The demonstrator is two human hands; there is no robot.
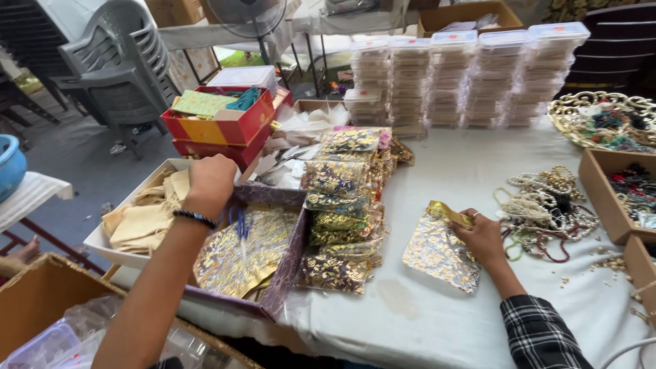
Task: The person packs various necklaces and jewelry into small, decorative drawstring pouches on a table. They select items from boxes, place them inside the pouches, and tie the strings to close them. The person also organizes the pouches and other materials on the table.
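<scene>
The left hand, fingers curled shut, reaches over the purple box; the right hand pinches a gold pouch on the table.

Checked sleeve, dark bracelet, perhaps ring

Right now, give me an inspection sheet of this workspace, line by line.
Surface: white cloth over the table, a faint stain near the front.
Job's things: gold pouch flat on the cloth; pouch pile; purple box of gold sheets; white tray of beige bags.
Clutter: beads, loose beads at right, red boxes.
Hands: left hand reaches over the tray's edge; right hand touches the pouch's gold top.
Cables: white cord at the front right corner.
Surroundings: stacked clear boxes, grey chairs, fan.
</scene>
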